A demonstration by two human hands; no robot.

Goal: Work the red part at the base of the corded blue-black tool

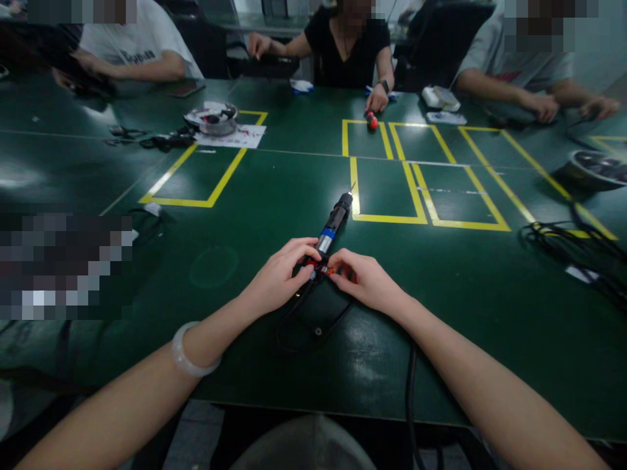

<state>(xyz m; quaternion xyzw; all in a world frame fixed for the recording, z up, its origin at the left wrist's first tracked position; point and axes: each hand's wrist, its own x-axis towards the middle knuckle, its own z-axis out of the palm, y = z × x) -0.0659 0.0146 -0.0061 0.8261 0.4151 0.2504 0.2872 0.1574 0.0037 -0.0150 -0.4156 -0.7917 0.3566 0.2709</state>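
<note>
A black electric screwdriver [334, 220] with a blue band lies on the green table [441, 307], its bit pointing away from me. My left hand [280, 275] and my right hand [365, 279] meet at its near end. Both have their fingers pinched on a small red part [324, 268] there. A black cable [298, 313] loops from that end toward me across a dark flat pad [321, 316]. A pale bangle sits on my left wrist.
Yellow tape rectangles [386, 189] mark the table ahead. A round tray [213, 117] on a paper sheet stands far left, a bowl [595, 170] and tangled black cables [573, 245] at the right. Three people sit across the table; one hand rests by a small red object [372, 121].
</note>
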